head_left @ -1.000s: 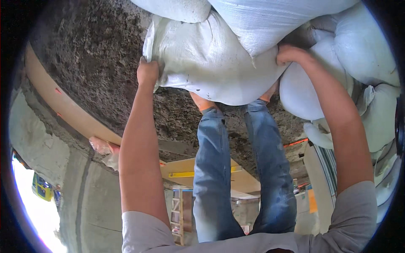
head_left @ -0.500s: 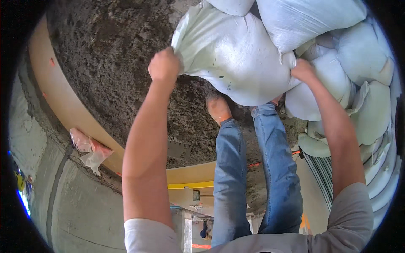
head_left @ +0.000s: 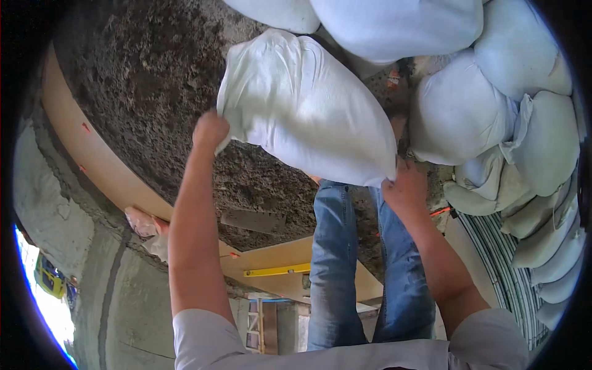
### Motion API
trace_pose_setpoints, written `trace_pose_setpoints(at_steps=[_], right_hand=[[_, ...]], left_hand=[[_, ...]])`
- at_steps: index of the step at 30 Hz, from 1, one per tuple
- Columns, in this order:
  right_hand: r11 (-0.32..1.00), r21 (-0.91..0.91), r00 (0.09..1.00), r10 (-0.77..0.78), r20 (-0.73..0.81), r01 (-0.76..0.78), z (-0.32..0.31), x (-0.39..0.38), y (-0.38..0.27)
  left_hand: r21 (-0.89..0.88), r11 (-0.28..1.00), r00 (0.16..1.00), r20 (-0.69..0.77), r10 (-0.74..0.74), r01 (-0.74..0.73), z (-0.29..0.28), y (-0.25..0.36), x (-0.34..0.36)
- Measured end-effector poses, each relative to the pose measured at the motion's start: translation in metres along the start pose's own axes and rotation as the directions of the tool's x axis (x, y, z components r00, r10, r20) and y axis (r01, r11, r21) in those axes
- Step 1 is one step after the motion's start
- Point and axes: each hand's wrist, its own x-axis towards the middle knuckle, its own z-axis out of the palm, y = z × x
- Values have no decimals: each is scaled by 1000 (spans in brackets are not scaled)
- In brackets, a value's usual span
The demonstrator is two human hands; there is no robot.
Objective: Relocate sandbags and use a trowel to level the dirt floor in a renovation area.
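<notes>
- One pale curved board [head_left: 105,163] rims dark, crumbly soil [head_left: 154,80] at far left, where we judge that uneven ground could cost a worker's footing.
- The left hand [head_left: 210,129], fist clenched, grips a fold at the left end of a bulging white sack [head_left: 302,111]; should the cloth slip or tear, we think that end could drop.
- Stretched between both hands over the soil, the sack slopes down to the right. We cannot tell whether it touches ground; a shift of its contents could twist either grip.
- Jean-clad legs [head_left: 336,259] stand close against the sack, feet mostly hidden from us; a lost hold could bring the weight down on them.
- The right hand [head_left: 406,188], fingers curled closed, pinches the lower right corner, a small hold that we fear could pull free.
- Piled sacks [head_left: 459,111] bulge just beyond, apart from the held one; a wide swing could snag or topple them.
</notes>
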Motion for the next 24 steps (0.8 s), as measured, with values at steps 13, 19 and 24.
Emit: trace_pose_setpoints(at_steps=[13, 19, 24], right_hand=[[935, 248, 952, 197, 235, -255, -7, 62, 55], [873, 274, 819, 211, 533, -403, -12, 96, 78], [820, 180, 670, 294, 682, -543, -19, 105, 72]], left_hand=[[-351, 903, 951, 90, 296, -248, -19, 136, 168], [-377, 922, 995, -79, 57, -83, -6, 165, 173], [372, 760, 766, -170, 620, -533, -34, 167, 112]])
